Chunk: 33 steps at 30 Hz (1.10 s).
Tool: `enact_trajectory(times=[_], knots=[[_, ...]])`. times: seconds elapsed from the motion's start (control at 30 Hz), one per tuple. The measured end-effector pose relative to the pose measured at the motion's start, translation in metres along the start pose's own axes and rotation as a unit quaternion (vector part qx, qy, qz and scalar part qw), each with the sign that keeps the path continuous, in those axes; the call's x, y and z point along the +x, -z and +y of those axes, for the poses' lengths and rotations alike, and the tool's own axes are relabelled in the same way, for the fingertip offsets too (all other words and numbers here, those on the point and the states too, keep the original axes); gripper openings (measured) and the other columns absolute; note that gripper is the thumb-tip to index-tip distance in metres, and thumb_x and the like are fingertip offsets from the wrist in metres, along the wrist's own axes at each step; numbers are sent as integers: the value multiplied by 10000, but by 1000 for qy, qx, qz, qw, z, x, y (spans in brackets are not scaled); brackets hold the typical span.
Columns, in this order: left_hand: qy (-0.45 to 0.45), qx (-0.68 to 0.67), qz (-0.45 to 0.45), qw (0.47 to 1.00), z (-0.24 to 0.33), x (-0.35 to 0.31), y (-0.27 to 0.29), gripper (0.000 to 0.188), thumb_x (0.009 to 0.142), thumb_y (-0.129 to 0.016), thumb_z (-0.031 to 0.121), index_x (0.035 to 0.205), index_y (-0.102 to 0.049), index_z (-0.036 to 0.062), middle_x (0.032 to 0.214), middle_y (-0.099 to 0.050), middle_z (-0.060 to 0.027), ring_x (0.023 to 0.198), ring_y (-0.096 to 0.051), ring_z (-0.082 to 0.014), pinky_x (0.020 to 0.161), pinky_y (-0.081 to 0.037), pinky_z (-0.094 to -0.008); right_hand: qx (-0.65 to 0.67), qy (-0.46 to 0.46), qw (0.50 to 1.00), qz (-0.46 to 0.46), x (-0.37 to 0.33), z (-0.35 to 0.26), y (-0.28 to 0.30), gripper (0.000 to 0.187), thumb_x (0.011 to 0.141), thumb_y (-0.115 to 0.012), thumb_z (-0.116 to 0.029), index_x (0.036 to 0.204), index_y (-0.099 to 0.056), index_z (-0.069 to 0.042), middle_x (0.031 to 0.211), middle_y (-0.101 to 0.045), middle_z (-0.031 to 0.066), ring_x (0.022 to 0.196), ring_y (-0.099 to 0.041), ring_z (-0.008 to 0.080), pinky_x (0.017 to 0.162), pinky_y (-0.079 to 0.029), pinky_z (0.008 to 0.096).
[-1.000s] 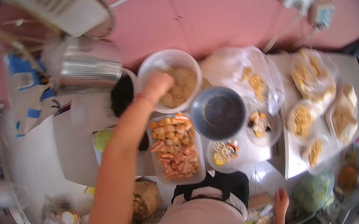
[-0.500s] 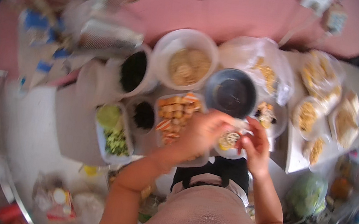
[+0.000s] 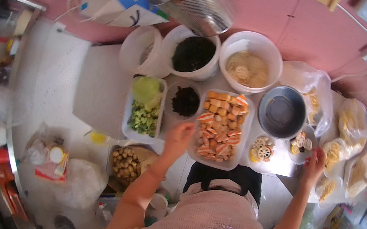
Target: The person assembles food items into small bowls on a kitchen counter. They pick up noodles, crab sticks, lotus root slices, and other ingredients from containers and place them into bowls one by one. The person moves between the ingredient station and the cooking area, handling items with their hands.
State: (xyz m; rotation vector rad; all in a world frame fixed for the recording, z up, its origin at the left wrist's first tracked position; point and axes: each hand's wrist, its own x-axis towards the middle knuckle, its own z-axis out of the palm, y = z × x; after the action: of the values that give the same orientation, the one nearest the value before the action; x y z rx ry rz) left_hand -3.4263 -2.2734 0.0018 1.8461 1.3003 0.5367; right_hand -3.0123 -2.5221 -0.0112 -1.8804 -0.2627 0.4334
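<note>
My left hand (image 3: 179, 137) hovers by the left edge of a clear tray (image 3: 191, 153) of orange-striped and golden food pieces (image 3: 219, 129). Its fingers are bent and slightly smeared. My right hand (image 3: 315, 162) is at the near right side of a small clear bowl (image 3: 299, 145) with sliced lotus root and dark pieces. Its fingertips are pressed together; whatever is between them is hidden. Between my hands, nearer me, stands a bowl of lotus root slices and yellow bits (image 3: 263, 150). A grey, nearly bare bowl (image 3: 282, 112) sits behind it.
Left are a tray of greens (image 3: 143, 120) and a bowl of black pieces (image 3: 185, 101). Behind stand white tubs of dark greens (image 3: 194, 54) and pale slices (image 3: 248, 67). Bagged yellow food (image 3: 353, 122) lies right. A box of small round items (image 3: 125, 165) stands below left.
My hands have separated from above the lotus root bowl: the left moved left beside the tray, the right moved right to the other small bowl. The view has shifted.
</note>
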Motion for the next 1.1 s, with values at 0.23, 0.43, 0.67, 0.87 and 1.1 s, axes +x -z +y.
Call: enact_trajectory(times=[0.23, 0.43, 0.67, 0.87, 1.1], knots=[[25, -7, 80, 996, -1, 7, 17, 189, 864, -656, 53, 1051, -675, 39, 889, -642, -85, 838, -612, -193, 782, -480, -316, 34, 106, 994, -24, 47, -48, -31, 226, 970, -567, -114, 1127, -599, 45, 935, -672, 83, 781, -637, 125, 710, -510, 252], [-36, 42, 75, 996, 30, 10, -2, 227, 866, -622, 19, 1089, -660, 40, 1006, -644, -108, 990, -596, -244, 899, -457, -346, -283, 190, 924, -174, 160, -52, -67, 314, 871, -594, -52, 1185, -612, -39, 1038, -683, 174, 918, -679, 309, 846, -524, 357], [-66, 37, 37, 996, 52, -2, -22, 237, 854, -630, 10, 1089, -650, 31, 1158, -624, -137, 1138, -551, -304, 994, -418, -384, -401, 313, 849, -143, 235, 26, -111, 546, 828, -563, -35, 1357, -467, -132, 1325, -491, 227, 1192, -523, 393, 977, -453, 457], [-127, 8, -51, 991, 91, -24, -55, 199, 843, -647, 1, 1042, -651, 16, 1142, -630, -135, 1093, -565, -299, 970, -433, -382, -452, 226, 833, -226, 227, -17, -120, 392, 816, -601, -66, 1198, -611, -155, 1127, -628, 187, 1010, -618, 392, 886, -485, 467], [-169, -11, -82, 982, 98, -24, -76, 210, 861, -631, -1, 1068, -659, 27, 1159, -635, -137, 1074, -616, -271, 934, -473, -345, -369, 426, 819, -105, 193, -107, -60, 292, 812, -578, -42, 1082, -661, -115, 1070, -649, 120, 923, -634, 375, 796, -521, 446]])
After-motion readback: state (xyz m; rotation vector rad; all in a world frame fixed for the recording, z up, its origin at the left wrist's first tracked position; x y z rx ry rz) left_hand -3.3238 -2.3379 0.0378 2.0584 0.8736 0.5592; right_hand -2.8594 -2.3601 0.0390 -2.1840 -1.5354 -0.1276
